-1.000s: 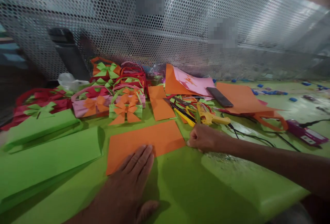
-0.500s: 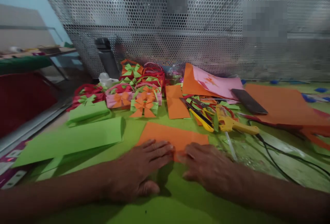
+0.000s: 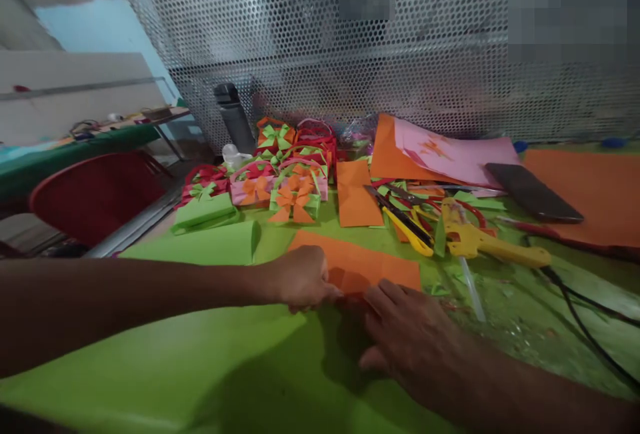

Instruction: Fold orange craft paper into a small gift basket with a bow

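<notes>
A folded orange craft sheet [image 3: 370, 266] lies on the green tabletop in front of me. My left hand [image 3: 304, 279] is curled into a fist at its near left edge, a fingertip or thumb tip pressing along that edge. On the near right part of the sheet rests my right hand [image 3: 400, 317], its fingers stretched out and the thumb apart. The two hands nearly meet at the near edge and cover part of it. Beyond the sheet stand small craft baskets with bows [image 3: 294, 201], and a narrow orange piece [image 3: 357, 194] lies beside them.
Right of the sheet are a yellow glue gun [image 3: 480, 242] with its cord, scissors and a yellow cutter [image 3: 407, 231], and a dark phone [image 3: 534, 192]. Green sheets [image 3: 200, 245] lie left. A dark bottle [image 3: 234, 117] stands before the perforated metal screen [image 3: 300, 41]. A red chair [image 3: 95, 197] is further left.
My left hand has gone from lying flat on the orange sheet to a fist at its near edge. My right hand stays on the sheet. The camera view has turned left.
</notes>
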### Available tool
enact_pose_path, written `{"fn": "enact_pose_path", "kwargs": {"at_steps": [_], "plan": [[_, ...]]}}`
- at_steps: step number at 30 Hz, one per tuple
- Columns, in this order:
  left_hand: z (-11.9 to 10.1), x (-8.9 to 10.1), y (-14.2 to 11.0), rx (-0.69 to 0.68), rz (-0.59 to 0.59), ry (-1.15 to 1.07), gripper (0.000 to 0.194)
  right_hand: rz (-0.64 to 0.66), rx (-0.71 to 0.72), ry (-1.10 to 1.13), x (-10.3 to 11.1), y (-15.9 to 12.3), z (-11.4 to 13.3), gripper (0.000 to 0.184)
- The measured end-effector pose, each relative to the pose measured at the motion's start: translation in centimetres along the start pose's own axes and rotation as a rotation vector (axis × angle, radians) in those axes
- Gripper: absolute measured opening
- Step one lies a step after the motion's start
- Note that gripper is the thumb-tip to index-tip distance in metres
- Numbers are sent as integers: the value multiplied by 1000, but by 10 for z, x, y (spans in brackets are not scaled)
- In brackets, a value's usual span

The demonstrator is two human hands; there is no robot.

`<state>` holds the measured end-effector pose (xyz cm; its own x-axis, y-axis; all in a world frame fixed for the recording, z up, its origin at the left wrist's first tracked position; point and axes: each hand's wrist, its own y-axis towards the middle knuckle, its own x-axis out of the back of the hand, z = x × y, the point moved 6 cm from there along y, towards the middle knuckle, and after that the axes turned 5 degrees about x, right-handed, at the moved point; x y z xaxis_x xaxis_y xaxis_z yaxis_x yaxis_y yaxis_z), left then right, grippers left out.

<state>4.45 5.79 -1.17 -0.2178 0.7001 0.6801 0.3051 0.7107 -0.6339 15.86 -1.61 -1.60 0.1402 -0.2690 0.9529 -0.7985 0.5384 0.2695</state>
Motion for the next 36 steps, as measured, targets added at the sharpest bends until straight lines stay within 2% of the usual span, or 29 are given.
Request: {"fn": "enact_pose_path", "kwargs": {"at_steps": [4, 7, 13, 17, 19, 23, 26, 29, 33, 36], "plan": [[3, 0, 3, 92, 89, -52, 37, -17, 13, -31, 0, -1, 2, 42], [15, 6, 2, 122, 100, -98, 37, -36, 37, -54, 1, -1, 4, 40], [61, 22, -4, 152, 21, -180, 44, -138, 20, -40, 8, -1, 2, 39], [89, 27, -11, 177, -43, -215, 48, -65, 107, -41, 2, 2, 4, 34], [101, 30, -15, 198, -81, -219, 50, -63, 102, -45, 0, 1, 3, 30], [114, 36, -21, 237, -118, -214, 49, -56, 109, -45, -4, -1, 4, 20], [103, 43, -26, 224, -150, -198, 47, -54, 101, -51, -4, -2, 5, 24], [71, 39, -28, 168, -182, -190, 45, -65, 61, -65, -1, -3, 4, 31], [25, 6, -19, 109, 9, -168, 45, -78, 47, -60, 2, -3, 3, 33], [12, -6, -10, 110, 75, -137, 45, -43, 52, -62, 0, -3, 3, 33]]}}
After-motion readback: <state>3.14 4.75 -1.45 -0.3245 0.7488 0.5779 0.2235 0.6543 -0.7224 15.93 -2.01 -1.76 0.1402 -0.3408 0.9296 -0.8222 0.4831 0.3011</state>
